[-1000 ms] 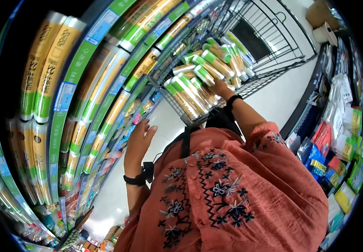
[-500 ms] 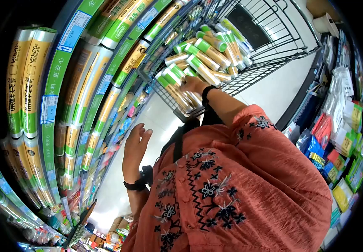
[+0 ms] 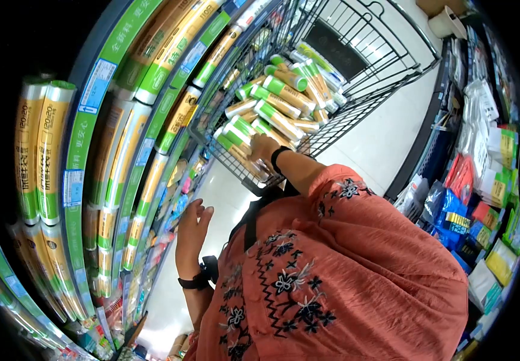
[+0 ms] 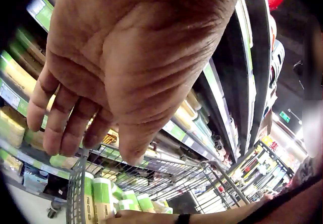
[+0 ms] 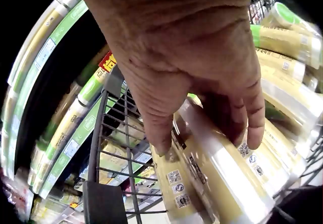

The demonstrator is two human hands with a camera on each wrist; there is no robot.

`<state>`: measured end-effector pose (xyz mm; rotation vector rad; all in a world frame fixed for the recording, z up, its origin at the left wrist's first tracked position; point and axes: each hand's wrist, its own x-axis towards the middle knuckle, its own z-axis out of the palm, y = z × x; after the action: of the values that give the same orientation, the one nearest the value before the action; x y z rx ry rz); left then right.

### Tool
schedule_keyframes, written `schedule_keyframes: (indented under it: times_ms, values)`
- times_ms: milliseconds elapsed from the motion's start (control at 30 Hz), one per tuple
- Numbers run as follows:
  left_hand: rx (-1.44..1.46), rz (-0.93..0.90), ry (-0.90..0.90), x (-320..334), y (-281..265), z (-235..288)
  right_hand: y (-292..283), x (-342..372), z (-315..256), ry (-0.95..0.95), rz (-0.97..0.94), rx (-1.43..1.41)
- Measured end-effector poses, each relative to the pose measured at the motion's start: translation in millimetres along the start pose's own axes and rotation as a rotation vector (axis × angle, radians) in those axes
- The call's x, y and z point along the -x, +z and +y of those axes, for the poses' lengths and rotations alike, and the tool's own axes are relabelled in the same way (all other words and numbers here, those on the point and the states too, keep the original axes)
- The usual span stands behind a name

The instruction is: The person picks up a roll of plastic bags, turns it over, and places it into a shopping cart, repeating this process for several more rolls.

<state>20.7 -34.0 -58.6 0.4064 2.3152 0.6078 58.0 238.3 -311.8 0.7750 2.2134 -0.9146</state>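
Note:
My right hand [image 3: 264, 149] reaches down onto the rolls at the near end of the wire shopping cart [image 3: 326, 139]. Seen by the right wrist camera, the hand [image 5: 186, 57] straddles a green-and-tan roll [image 5: 227, 168], its thumb on the left and its fingers curled down the right side. The thumb tip touches a neighbouring roll [image 5: 176, 183]; the palm side is hidden. My left hand [image 3: 192, 231] hangs in the air left of my body, fingers loosely bent and holding nothing. In the left wrist view that hand [image 4: 116, 67] is above the cart's near end.
Shelves stacked with similar rolls [image 3: 55, 153] curve along the left, edged with green strips and price tags [image 3: 73, 188]. On the right, another shelf holds packaged goods [image 3: 452, 222]. More rolls [image 3: 277, 120] lie piled deeper in the cart, beside a dark panel [image 3: 335, 48]. Pale floor [image 3: 380, 129] shows beyond.
My right hand has moved left across the pile to the rolls at the cart's near left corner. The left hand keeps much the same pose. The head view has shifted slightly.

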Motion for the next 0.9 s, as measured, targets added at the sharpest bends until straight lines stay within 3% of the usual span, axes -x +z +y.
schedule_keyframes:
  times_ms: [33, 233, 267, 333, 433, 533, 600, 667, 767, 900]
  values:
    - [-0.01, -0.005, 0.013, -2, -1, 1, 21, -19, 7, -0.051, -0.004, 0.06]
    - [-0.062, -0.016, 0.071, -7, -10, 1, -4, 12, -7, -0.063, 0.078, 0.019]
    - [-0.08, -0.029, 0.071, -10, -10, -1, -11, 13, -8, -0.058, -0.008, -0.022]
    - [-0.086, -0.052, 0.078, -18, -10, -4, -15, 13, -8, -0.089, 0.04, -0.175]
    - [-0.036, -0.046, 0.089, -29, -13, -3, -58, 35, -16, -0.139, -0.21, -0.353]
    - [0.045, 0.05, 0.157, -46, -19, 5, -84, 80, -15, -0.25, -0.176, -0.749]
    - [0.085, 0.135, 0.252, -63, -22, -1, -71, 60, -2, -0.333, -0.334, -0.976]
    - [0.205, 0.128, 0.211, -74, -29, 9, -107, 104, -17, -0.315, -0.548, -1.34]
    - [0.36, 0.129, 0.237, -90, -43, 38, -130, 136, -22, -0.366, -0.653, -1.496]
    - [0.628, 0.154, 0.262, -78, -66, 89, -154, 173, -33, -0.477, -0.836, -1.446]
